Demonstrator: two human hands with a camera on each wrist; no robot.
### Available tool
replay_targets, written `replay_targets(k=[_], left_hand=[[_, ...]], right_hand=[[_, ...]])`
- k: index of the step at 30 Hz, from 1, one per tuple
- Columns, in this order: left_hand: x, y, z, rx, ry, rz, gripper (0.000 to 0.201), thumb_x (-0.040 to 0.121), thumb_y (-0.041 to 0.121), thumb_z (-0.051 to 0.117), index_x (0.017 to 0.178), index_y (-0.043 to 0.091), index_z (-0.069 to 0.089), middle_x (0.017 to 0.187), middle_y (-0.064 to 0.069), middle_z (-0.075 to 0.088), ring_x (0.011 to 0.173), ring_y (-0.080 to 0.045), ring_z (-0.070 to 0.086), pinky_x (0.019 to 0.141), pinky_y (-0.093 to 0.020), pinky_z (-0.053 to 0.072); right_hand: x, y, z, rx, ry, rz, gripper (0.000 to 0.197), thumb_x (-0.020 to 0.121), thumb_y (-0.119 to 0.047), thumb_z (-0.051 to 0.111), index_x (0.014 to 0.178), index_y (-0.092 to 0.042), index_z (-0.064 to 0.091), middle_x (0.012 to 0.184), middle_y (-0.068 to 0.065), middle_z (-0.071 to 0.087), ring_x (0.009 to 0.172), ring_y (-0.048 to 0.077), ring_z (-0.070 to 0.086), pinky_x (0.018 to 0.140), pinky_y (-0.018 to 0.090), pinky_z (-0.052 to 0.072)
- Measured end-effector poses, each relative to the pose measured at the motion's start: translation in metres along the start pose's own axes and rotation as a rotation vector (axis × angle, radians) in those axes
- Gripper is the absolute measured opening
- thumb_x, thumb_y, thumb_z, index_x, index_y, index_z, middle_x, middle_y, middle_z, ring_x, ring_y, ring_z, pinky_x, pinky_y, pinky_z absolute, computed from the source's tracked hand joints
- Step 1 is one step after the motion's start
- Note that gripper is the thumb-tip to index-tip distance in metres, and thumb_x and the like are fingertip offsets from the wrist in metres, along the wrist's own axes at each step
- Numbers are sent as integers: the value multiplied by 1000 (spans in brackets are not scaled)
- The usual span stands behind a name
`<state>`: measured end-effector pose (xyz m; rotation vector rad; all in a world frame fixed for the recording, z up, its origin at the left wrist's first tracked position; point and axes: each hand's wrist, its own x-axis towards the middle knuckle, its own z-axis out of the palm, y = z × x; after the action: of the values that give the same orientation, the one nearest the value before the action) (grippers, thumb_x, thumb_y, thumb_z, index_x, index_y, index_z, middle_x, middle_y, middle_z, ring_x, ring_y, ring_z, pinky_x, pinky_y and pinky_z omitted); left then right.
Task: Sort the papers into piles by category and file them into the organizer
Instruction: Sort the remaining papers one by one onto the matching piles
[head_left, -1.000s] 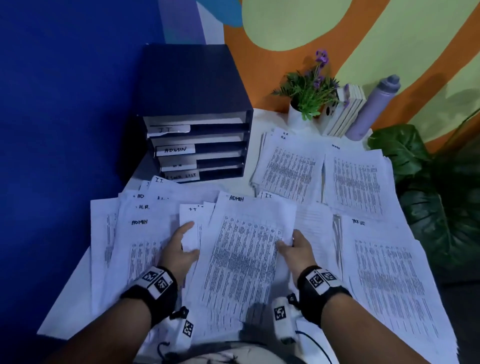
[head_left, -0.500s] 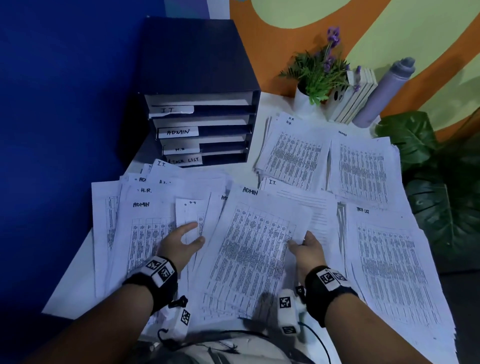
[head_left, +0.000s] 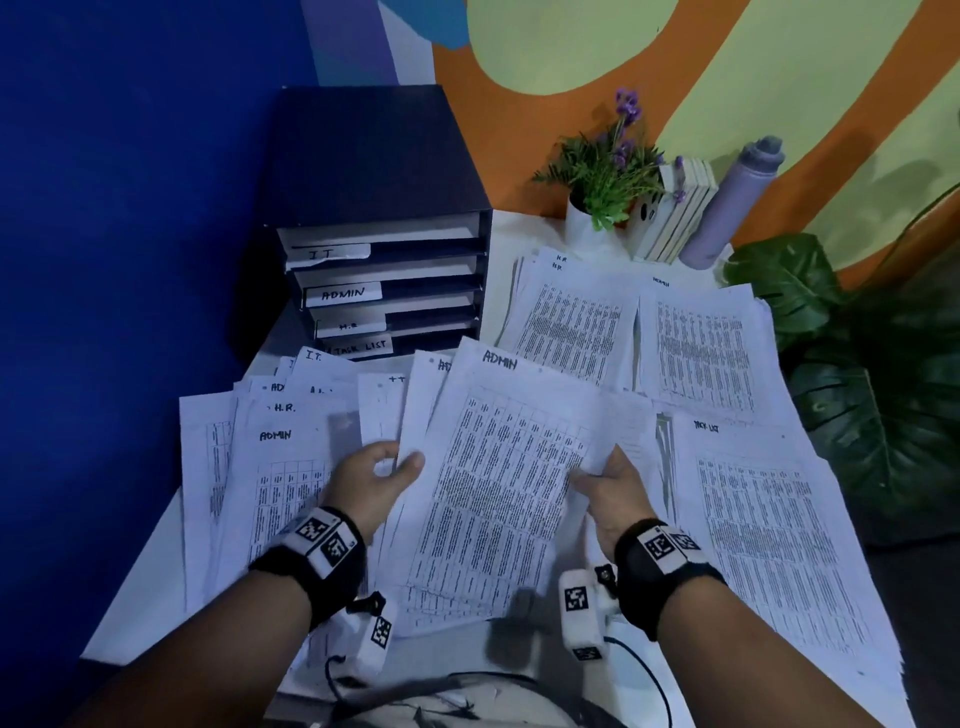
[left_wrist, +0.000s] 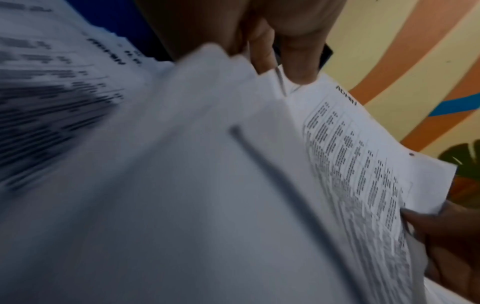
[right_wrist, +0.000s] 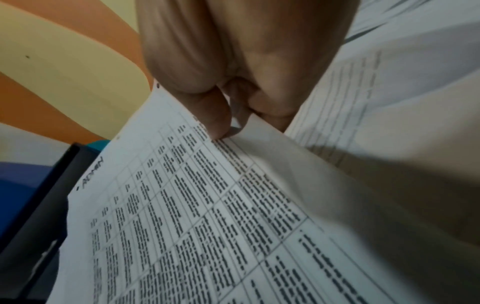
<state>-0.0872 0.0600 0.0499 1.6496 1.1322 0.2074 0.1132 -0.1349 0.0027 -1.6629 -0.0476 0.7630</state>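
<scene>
**Over the near edge, an ADMIN sheet comes up for sorting**

Over the tabletop's near edge, both hands are on one ADMIN sheet (head_left: 498, 483), lifted clear of the loose heap (head_left: 270, 467) spread along the left side. Right hand (head_left: 610, 486) pinches its right margin, thumb on top, fingers curled under. Left hand (head_left: 376, 475) pinches the left margin, where other sheets fan out close behind it; whether it has one page or two is hard to say. Hands well apart, paper bowed between them.

Sorting looks to be well underway: an H.R. pile (head_left: 569, 322) and an ADMIN pile (head_left: 704, 353) sit toward the far right corner, a TASK LIST pile (head_left: 769, 525) along the right edge. The organizer (head_left: 379, 208) stands at the far left corner, labelled IT, ADMIN, H.R., TASK LIST.

Likely next: carry this sheet across to the ADMIN pile. That calls for the left hand to let go cleanly, so no neighbour is dragged along, and for squaring the edges on landing.
</scene>
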Motion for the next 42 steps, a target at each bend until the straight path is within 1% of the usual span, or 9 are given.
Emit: replay_targets(k=[6, 11, 16, 23, 26, 29, 31, 35, 42], left_hand=[[-9, 42, 23, 57, -33, 142, 27, 95, 16, 57, 121, 13, 62, 110, 0, 66, 101, -18, 61, 85, -23, 43], [-14, 88, 36, -91, 124, 206, 23, 97, 16, 52, 118, 14, 60, 105, 3, 62, 100, -18, 57, 88, -27, 40], [-13, 119, 48, -112, 147, 301, 21, 93, 20, 60, 113, 13, 63, 105, 0, 68, 98, -18, 63, 90, -29, 47], [-24, 123, 65, 78, 140, 295, 30, 88, 16, 65, 103, 42, 62, 114, 18, 52, 105, -25, 61, 92, -49, 52], [-33, 122, 69, 89, 134, 334, 32, 89, 10, 63, 108, 36, 62, 104, 30, 49, 110, -3, 49, 102, -43, 45], [-40, 122, 74, 88, 138, 363, 32, 89, 9, 63, 106, 36, 61, 110, 23, 53, 105, 6, 47, 105, -29, 36], [-44, 124, 77, 106, 128, 379, 33, 89, 8, 63, 104, 38, 61, 110, 20, 53, 98, 12, 47, 98, -22, 33], [-48, 126, 80, 148, 118, 393, 32, 90, 8, 63, 105, 36, 63, 115, 12, 54, 89, 19, 45, 85, -11, 32], [-53, 122, 81, 208, 45, 447, 41, 91, 4, 58, 114, 38, 63, 119, 10, 56, 105, 7, 51, 95, -7, 31]], right_hand=[[-9, -36, -10, 44, -81, -115, 44, 88, 4, 64, 125, -18, 55, 113, 0, 71, 103, 17, 68, 91, 34, 53], [-9, -43, -26, -17, -86, -49, 39, 92, -21, 66, 126, -21, 48, 117, -2, 61, 109, 17, 59, 96, 36, 47], [-13, -31, -41, 47, -179, 3, 24, 94, -17, 62, 118, -20, 61, 114, -4, 71, 108, 12, 65, 90, 30, 49], [31, -59, -102, -74, 154, -29, 53, 91, 3, 40, 137, -23, 41, 97, 10, 58, 70, 25, 58, 62, 36, 48], [49, -83, -141, -190, 393, -151, 55, 91, 3, 41, 135, -29, 29, 110, 19, 59, 78, 32, 63, 65, 37, 53], [66, -99, -169, -356, 585, -270, 39, 89, 3, 40, 117, -23, 34, 74, 12, 51, 63, 30, 53, 54, 41, 49], [77, -108, -186, -471, 634, -284, 29, 88, 5, 39, 109, -16, 41, 71, 8, 46, 64, 31, 52, 57, 40, 47], [101, -114, -213, -657, 596, -282, 39, 79, 14, 36, 91, -7, 66, 98, 19, 63, 82, 34, 58, 69, 35, 49], [123, -128, -221, -784, 364, -201, 54, 91, 7, 35, 141, -7, 48, 145, 14, 35, 114, 38, 53, 91, 39, 45]])
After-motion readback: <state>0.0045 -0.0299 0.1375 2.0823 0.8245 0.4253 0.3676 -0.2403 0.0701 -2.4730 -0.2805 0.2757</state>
